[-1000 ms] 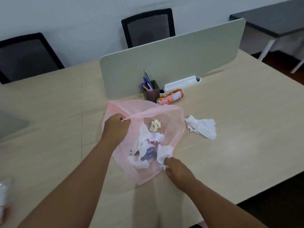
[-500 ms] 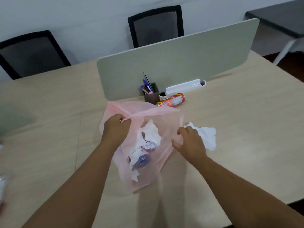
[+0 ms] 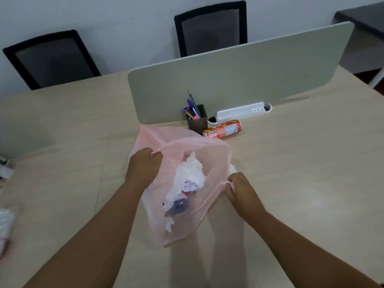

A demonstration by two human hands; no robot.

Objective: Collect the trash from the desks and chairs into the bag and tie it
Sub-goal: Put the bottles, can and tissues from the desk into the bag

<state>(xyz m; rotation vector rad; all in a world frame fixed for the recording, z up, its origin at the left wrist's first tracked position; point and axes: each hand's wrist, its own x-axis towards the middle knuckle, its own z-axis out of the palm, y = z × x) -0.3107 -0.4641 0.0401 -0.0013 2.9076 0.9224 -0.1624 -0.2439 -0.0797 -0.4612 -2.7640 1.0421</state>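
Observation:
A thin pink plastic bag (image 3: 209,154) hangs open above the wooden desk (image 3: 301,173), held at its rim by both hands. My left hand (image 3: 143,167) grips the rim on the left side. My right hand (image 3: 241,190) pinches the rim on the right. Inside the bag lie crumpled white tissues (image 3: 189,177) and a dark bottle-like thing (image 3: 178,206). A corner of white tissue (image 3: 232,169) shows on the desk just behind my right hand, mostly hidden by the bag. A red drink can (image 3: 223,129) lies on its side beyond the bag.
A dark pen holder (image 3: 198,121) and a white power strip (image 3: 241,112) stand against the grey divider panel (image 3: 239,75). Two black mesh chairs (image 3: 212,28) stand behind the desk. A clear plastic wrapper (image 3: 6,223) lies at the desk's left edge.
My right hand left the tissue inside the bag, rose to the bag's right rim and took hold of it. The bag's mouth now covers most of the tissue on the desk.

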